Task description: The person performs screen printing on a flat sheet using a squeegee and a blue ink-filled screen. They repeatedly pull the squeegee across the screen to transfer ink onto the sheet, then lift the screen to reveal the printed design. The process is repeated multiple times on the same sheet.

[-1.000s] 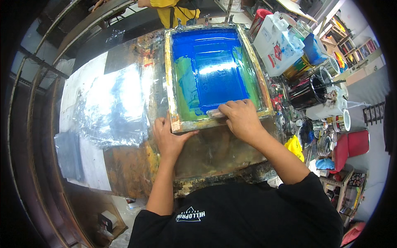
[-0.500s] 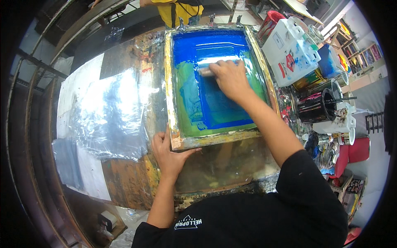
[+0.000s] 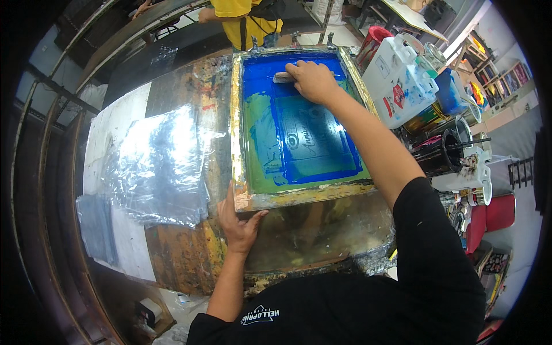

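A wooden screen printing frame (image 3: 237,144), crusted with yellowish paint, lies over the worktable. Blue ink (image 3: 263,68) coats the far part of its mesh, and green stencil surrounds a printed rectangle with lettering. My right hand (image 3: 315,81) is closed around a squeegee (image 3: 282,77) at the far end of the mesh; its blade edge is mostly hidden. At the frame's near left corner, my left hand (image 3: 238,229) grips with fingers along the side and thumb at the near edge. Metal hinge clamps (image 3: 255,43) stand along the far side.
Clear plastic sheets (image 3: 161,167) lie on white boards to the left. On the right stand a white jug (image 3: 391,80), a black paint can (image 3: 434,152) and several other containers. A person in yellow (image 3: 233,26) stands beyond the table. Metal racks (image 3: 40,172) line the left.
My right hand has pushed the squeegee away toward the far end, and the lettered design shows more clearly behind it. My left hand stays at the corner.
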### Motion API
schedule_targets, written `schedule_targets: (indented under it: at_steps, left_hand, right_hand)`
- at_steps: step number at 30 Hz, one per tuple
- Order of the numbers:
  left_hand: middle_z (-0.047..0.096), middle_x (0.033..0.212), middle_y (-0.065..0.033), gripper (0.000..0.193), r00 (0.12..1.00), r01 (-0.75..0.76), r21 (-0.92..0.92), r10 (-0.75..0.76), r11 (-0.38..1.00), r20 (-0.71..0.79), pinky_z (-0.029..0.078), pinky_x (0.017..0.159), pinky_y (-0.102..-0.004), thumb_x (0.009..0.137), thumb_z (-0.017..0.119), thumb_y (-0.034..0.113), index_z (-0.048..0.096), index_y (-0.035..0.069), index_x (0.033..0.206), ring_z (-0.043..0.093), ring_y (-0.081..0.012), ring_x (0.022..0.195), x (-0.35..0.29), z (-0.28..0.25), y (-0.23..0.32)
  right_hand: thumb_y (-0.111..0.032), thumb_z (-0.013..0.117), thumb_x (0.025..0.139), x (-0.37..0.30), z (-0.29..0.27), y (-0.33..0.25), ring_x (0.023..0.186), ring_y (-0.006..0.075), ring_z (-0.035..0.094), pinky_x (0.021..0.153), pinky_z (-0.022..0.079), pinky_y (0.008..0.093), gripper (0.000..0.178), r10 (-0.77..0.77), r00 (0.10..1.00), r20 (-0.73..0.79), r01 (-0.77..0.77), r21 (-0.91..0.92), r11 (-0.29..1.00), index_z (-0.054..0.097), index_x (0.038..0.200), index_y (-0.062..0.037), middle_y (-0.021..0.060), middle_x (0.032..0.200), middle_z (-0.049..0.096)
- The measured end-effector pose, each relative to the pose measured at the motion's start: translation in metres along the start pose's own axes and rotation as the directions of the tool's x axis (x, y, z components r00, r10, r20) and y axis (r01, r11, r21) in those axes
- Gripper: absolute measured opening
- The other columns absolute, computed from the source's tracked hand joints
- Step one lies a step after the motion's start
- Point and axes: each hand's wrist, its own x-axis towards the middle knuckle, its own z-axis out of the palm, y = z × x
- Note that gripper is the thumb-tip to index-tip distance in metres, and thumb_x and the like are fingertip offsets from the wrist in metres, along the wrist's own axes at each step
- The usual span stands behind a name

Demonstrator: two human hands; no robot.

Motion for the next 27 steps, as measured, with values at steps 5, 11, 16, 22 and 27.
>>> schedule_targets:
  at_steps: [5,11,16,22,27]
  left_hand:
    - [0.068,0.117,-0.0196,0.103,1.0,-0.002,0.007,0.002,1.0,-0.009,0.045,0.093,-0.0463,0.08,0.086,0.054,0.047,-0.007,0.154,0.058,-0.0372,0.1,-0.002,0.001,0.002]
    - [0.067,0.114,-0.021,0.098,1.0,-0.001,0.041,0.0,0.999,0.009,0.045,0.093,-0.0465,0.084,0.086,0.05,0.046,-0.006,0.155,0.058,-0.0395,0.101,-0.002,0.0,0.001]
    - [0.068,0.118,-0.0175,0.081,0.999,0.015,-0.246,-0.027,0.969,-0.044,0.049,0.098,-0.0435,0.094,0.082,0.035,0.046,-0.006,0.154,0.062,-0.031,0.107,0.009,0.0,0.024]
    - [0.063,0.128,-0.0151,0.074,0.98,0.014,-0.55,-0.12,0.835,-0.158,0.051,0.099,-0.0374,0.104,0.072,0.022,0.034,-0.006,0.16,0.06,-0.0197,0.113,0.07,-0.013,0.085]
    - [0.06,0.128,-0.0236,0.082,0.982,0.18,-0.128,-0.186,0.975,-0.036,0.048,0.103,-0.0408,0.1,0.076,0.034,0.037,-0.008,0.158,0.06,-0.032,0.117,0.089,-0.004,0.088]
  right_hand:
    - [-0.018,0.074,0.087,-0.052,-0.012,-0.029,0.098,0.0344,0.07,0.079,0.057,0.051,0.032,0.003,0.998,-0.065,0.0,0.033,0.999,0.061,0.116,-0.0143,0.0101,0.104,0.067]
    - [-0.018,0.076,0.084,-0.154,-0.054,-0.081,0.094,0.0349,0.069,0.077,0.056,0.0505,0.031,-0.019,1.0,0.008,0.018,0.098,0.995,0.06,0.11,-0.0114,0.011,0.1,0.066]
    - [-0.03,0.074,0.085,-0.204,-0.099,-0.11,0.093,0.0372,0.066,0.077,0.056,0.0507,0.036,-0.018,1.0,0.013,0.016,0.165,0.986,0.059,0.108,-0.0064,0.0149,0.099,0.063]
    - [-0.057,0.068,0.093,-0.164,-0.165,-0.107,0.091,0.0332,0.067,0.089,0.042,0.0494,0.051,0.01,0.913,-0.408,0.005,0.035,0.999,0.068,0.101,-0.0067,0.0142,0.093,0.068]
    - [-0.053,0.066,0.098,-0.111,-0.222,-0.082,0.117,0.0313,0.066,0.089,0.047,0.0496,0.052,0.089,0.982,-0.166,-0.083,0.046,0.995,0.068,0.123,-0.0077,0.0215,0.125,0.069]
